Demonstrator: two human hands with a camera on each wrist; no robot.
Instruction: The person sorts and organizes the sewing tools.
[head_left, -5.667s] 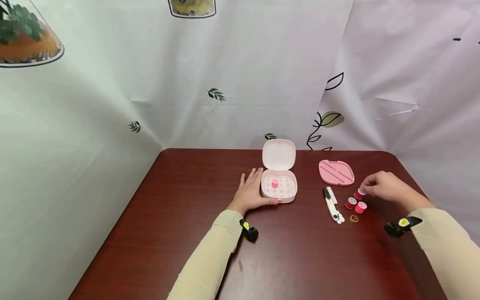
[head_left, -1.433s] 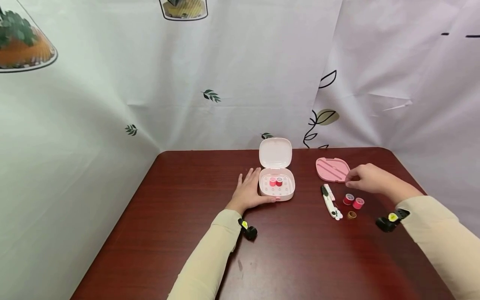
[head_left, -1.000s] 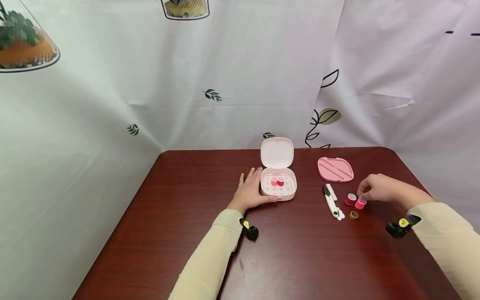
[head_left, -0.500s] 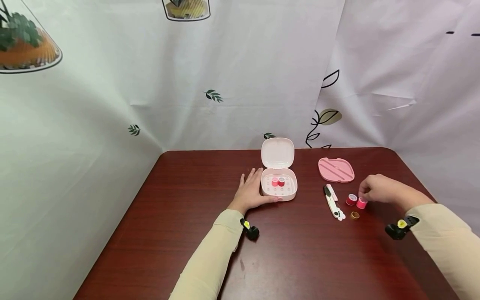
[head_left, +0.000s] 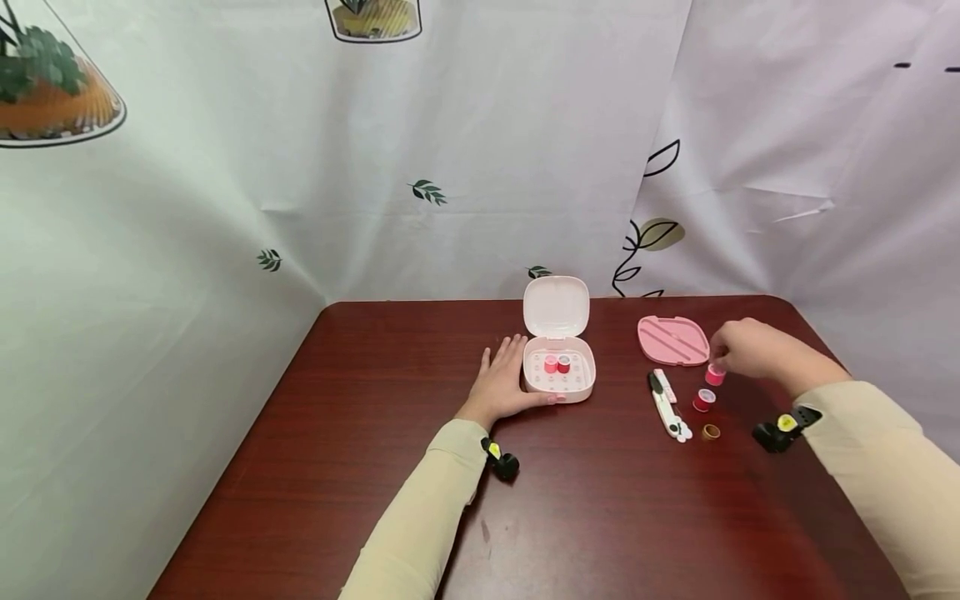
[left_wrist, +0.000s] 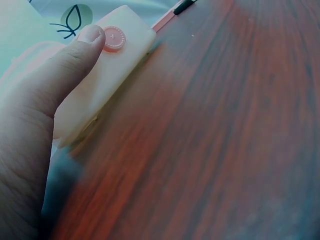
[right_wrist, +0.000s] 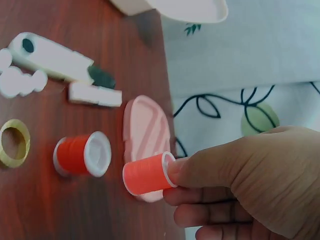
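My right hand (head_left: 752, 348) pinches a bright pink spool of thread (right_wrist: 146, 175) by its white rim, lifted above the table. Below it stands a red thread spool (head_left: 704, 400), with a gold-coloured ring (head_left: 710, 432) close by. My left hand (head_left: 498, 385) rests against a pale pink box (head_left: 559, 394) with its lid (head_left: 557, 307) up. The fingers lie spread along the box's left side, and the thumb touches the round front button (left_wrist: 114, 39). Inside the pegged box stand a pink spool (head_left: 551, 363) and a red spool (head_left: 564, 364), side by side.
A pink grooved tray (head_left: 672, 341) lies at the back right. Before it are a white cutter-like tool (head_left: 664, 410) with a dark end and a small pale pink piece (head_left: 665, 386). A printed white cloth (head_left: 480, 150) hangs behind the dark wooden table (head_left: 585, 500).
A red spool now stands in the box beside the pink one. My right hand has since taken hold of the pink spool and raised it off the table. The left hand stays put.
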